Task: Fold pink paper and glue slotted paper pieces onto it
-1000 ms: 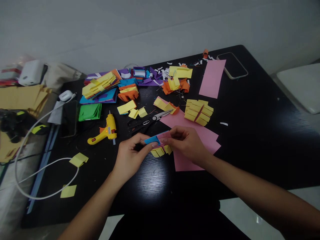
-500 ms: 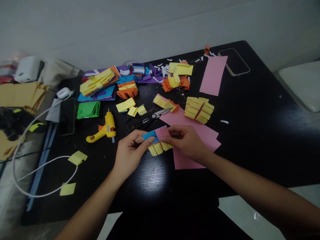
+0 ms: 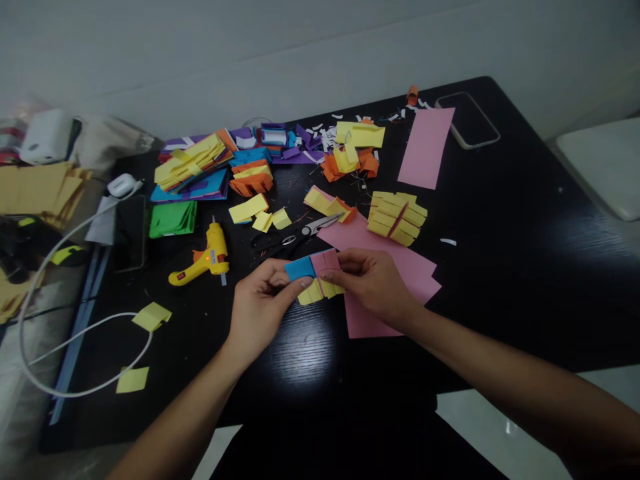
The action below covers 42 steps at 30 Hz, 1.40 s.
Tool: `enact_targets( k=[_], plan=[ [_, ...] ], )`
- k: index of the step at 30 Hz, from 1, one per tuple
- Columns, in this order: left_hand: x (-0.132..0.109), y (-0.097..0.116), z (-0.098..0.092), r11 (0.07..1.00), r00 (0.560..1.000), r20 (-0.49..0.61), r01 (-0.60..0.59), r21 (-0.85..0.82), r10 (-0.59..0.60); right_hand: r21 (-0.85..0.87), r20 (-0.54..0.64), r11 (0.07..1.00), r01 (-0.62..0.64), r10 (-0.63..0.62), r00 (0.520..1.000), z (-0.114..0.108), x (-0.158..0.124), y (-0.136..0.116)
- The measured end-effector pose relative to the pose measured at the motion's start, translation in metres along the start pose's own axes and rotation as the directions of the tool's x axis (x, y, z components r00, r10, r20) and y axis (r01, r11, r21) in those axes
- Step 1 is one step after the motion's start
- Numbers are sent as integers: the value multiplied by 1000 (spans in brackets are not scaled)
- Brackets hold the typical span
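Between my hands, above the black table (image 3: 280, 400), is a folded paper piece (image 3: 326, 263) with a blue part on the left, a pink part on the right and yellow cut strips hanging below. My left hand (image 3: 263, 303) pinches its blue end, thumb in front and fingers behind. The pink end is gripped by my right hand (image 3: 375, 283), its thumb on the front face. Pink sheets (image 3: 373, 320) lie partly under my right hand. Black-handled scissors (image 3: 300, 233) rest just beyond the held piece.
A yellow glue gun (image 3: 213, 257) lies left of my left hand, near green folded papers (image 3: 173, 219). Stacks of coloured paper and scraps line the back. A yellow strip bundle (image 3: 397, 217), a pink sheet (image 3: 427, 147) and a phone-shaped object (image 3: 475, 120) are rightward. A white cable (image 3: 75, 393) loops at left.
The left thumb has shifted slightly lower, and more of the blue part shows. The held piece appears tilted a little more upright. The view has moved slightly.
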<state>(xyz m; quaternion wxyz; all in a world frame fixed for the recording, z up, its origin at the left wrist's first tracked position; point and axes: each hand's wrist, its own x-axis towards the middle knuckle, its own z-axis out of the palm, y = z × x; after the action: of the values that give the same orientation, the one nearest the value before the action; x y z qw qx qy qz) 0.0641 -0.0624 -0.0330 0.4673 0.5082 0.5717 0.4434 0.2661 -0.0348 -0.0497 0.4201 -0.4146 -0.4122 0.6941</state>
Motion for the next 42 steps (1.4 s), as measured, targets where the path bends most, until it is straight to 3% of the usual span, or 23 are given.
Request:
enact_targets(
  k=[16, 20, 23, 26, 28, 31, 34, 36, 42],
  plan=[
    [1, -1, -1, 994, 996, -7, -93, 50, 93, -24, 4, 999, 41, -41, 999, 1, 1, 6],
    [-3, -2, -2, 962, 973, -54, -210, 174, 222, -166, -91, 965, 202, -219, 972, 5, -2, 10],
    [-7, -4, -3, 891, 924, -54, -350, 288, 380, -305, -181, 894, 328, -393, 901, 5, -4, 10],
    [-9, -5, -4, 822, 870, -27, -455, 342, 493, -422, -202, 834, 356, -469, 860, 5, -6, 7],
    [-8, -5, -6, 789, 844, -5, -500, 357, 537, -411, -179, 856, 314, -413, 893, 5, -7, 3],
    [-8, -5, -7, 733, 802, 47, -566, 377, 595, -215, -66, 954, 207, -225, 972, 8, -9, -3],
    [-8, -4, -7, 660, 752, 113, -631, 406, 649, -35, 42, 991, 125, -124, 991, 10, -9, -6],
    [-8, -5, -6, 628, 734, 156, -655, 421, 661, 22, 51, 995, 99, -100, 994, 10, -9, -7],
    [-8, -7, 3, 650, 761, 208, -638, 413, 615, 59, 28, 996, 62, -64, 998, 7, -5, -3]
  ],
)
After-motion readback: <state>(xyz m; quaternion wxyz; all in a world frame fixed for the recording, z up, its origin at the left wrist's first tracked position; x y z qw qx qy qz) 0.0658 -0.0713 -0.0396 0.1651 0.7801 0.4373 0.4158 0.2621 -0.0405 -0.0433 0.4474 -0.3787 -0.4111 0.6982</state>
